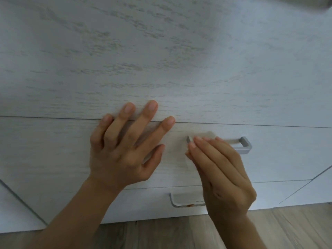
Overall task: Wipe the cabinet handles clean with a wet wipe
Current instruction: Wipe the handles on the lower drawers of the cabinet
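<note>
A white wood-grain cabinet (pixel 161 60) fills the view. Its upper drawer carries a silver bar handle (pixel 240 143). My right hand (pixel 221 169) holds a thin white wet wipe (pixel 206 134) against the left part of that handle, fingers laid over the bar and covering its middle. My left hand (pixel 125 146) rests flat with spread fingers on the drawer front, its fingertips crossing the seam at the cabinet top. A second silver handle (pixel 181 201) sits on the lower drawer, partly hidden by my right hand.
Light wooden floor (pixel 161 234) runs along the bottom of the view below the cabinet. Seams of neighbouring cabinet panels show at the far left and far right.
</note>
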